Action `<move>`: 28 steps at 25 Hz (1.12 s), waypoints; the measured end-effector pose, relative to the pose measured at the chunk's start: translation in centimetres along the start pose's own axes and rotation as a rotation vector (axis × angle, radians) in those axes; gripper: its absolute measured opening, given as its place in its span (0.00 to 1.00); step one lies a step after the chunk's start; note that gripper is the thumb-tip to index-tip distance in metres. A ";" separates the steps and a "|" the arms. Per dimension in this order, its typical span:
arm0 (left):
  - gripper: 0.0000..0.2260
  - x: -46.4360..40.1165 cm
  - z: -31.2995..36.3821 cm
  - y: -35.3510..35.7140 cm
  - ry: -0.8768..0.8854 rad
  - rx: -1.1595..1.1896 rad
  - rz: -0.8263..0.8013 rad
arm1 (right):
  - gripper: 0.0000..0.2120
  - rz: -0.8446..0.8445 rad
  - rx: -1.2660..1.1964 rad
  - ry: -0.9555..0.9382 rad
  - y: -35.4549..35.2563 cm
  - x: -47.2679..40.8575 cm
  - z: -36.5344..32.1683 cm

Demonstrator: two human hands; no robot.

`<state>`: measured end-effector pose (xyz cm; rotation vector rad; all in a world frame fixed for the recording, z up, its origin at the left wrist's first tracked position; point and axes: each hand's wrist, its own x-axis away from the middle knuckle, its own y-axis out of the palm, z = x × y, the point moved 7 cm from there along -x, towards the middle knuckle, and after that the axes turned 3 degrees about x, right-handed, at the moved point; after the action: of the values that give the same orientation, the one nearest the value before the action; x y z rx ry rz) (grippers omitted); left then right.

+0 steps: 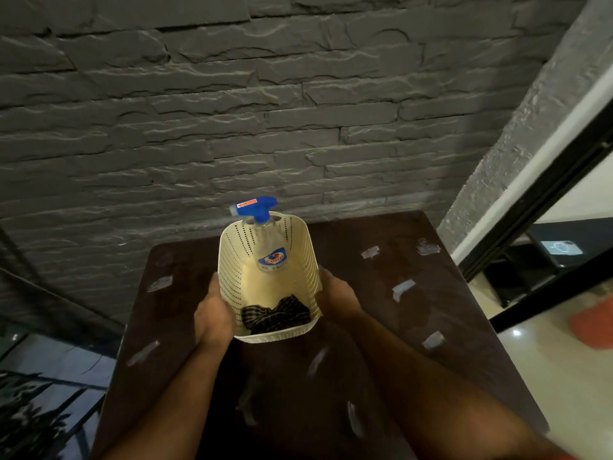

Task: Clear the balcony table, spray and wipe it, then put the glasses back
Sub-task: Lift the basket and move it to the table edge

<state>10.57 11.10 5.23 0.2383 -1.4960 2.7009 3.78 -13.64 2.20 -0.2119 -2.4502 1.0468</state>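
A cream perforated basket (232, 260) is held over the dark brown balcony table (414, 327). My left hand (212, 313) grips its left wall and my right hand (335, 297) grips its right wall. Inside, a clear spray bottle (270, 250) with a blue trigger head leans against the far wall. A dark checked cloth (275, 315) lies crumpled at the near end of the basket. No glasses are in view. Whether the basket touches the tabletop is unclear.
Several bits of clear tape (403, 288) are stuck across the tabletop. A dark stone wall (232, 111) stands right behind the table. A black-framed glass door (547, 194) is to the right. A railing (43, 410) runs at lower left.
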 end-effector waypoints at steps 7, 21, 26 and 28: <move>0.24 7.4 11.0 7.7 0.114 0.018 -0.079 | 0.22 0.104 -0.023 0.063 -9.9 5.0 11.6; 0.21 19.7 22.6 18.8 0.199 0.093 -0.140 | 0.22 0.200 0.010 0.164 -20.0 12.6 28.8; 0.17 22.2 23.4 19.7 0.199 0.175 -0.119 | 0.24 0.170 0.017 0.154 -20.4 13.0 31.2; 0.19 22.8 23.3 20.3 0.172 0.189 -0.125 | 0.25 0.152 0.015 0.163 -20.4 13.0 31.7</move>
<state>-11.65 -20.20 3.97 0.0984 -1.1439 2.6845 -21.83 -44.18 2.26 -0.4666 -2.3076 1.0665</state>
